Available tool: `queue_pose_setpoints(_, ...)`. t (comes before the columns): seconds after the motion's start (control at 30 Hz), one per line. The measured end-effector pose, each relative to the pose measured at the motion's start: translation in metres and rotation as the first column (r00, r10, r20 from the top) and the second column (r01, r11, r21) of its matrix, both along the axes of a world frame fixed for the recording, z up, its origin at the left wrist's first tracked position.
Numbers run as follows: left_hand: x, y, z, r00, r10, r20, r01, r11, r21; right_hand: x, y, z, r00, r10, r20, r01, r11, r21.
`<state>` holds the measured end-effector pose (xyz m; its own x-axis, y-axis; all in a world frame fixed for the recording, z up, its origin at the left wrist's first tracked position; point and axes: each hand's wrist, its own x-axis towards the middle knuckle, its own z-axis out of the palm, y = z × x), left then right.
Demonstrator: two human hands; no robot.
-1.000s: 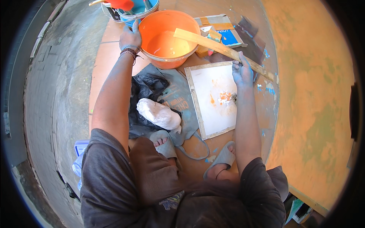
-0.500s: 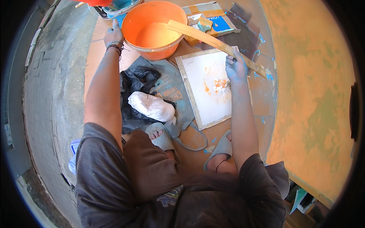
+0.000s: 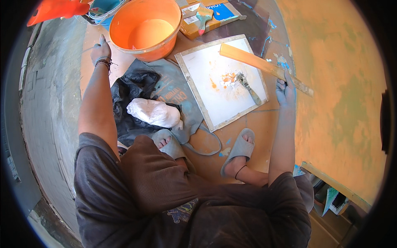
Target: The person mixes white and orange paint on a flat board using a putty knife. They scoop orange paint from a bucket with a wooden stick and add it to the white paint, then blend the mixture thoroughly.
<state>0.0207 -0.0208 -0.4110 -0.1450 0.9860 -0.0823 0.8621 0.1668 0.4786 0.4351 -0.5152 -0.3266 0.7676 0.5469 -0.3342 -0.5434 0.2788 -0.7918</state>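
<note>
Gripping a flat wooden slat (image 3: 264,68), right hand (image 3: 286,89) — left hand (image 3: 100,49) clasps the round orange bucket's (image 3: 124,25) wire handle.

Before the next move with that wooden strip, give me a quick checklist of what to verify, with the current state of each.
1. Right hand grips the wooden strip: ok, fingers closed around it.
2. Left hand steadies the orange bucket: cannot tell, it sits by the rim, contact unclear.
3. Bucket upright, paint inside: ok.
4. White board lies flat: ok.
5. Board surface free: not ok, a putty knife and orange smears lie on it.
6. Feet off the board: ok, the right slipper is beside its lower edge.
</note>
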Motion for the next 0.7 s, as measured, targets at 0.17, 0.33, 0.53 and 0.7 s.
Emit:
queue_pose_setpoints(0.17, 0.006, -0.012, 0.000, 0.995, 0.028, -0.098, -0.029, 1.000, -0.004, 0.009, -0.047, 0.036, 0.966, -0.042, 0.254, 0.096, 0.974, -0.203)
queue_pose_setpoints(0.33, 0.009, -0.030, 0.007, 0.904, -0.142, -0.402, 0.070, 0.980, -0.187, -0.009, -0.045, 0.068, 0.874, -0.021, 0.486, 0.205, 0.922, -0.328)
queue_pose_setpoints(0.53, 0.013, -0.054, 0.025, 0.712, -0.372, -0.595, 0.191, 0.919, -0.345, -0.019, -0.035, 0.095, 0.765, 0.122, 0.632, 0.148, 0.923, -0.356)
queue_pose_setpoints(0.7, 0.015, -0.063, 0.021, 0.671, -0.397, -0.626, 0.192, 0.909, -0.370, -0.030, -0.022, 0.116, 0.709, 0.179, 0.682, 0.140, 0.913, -0.384)
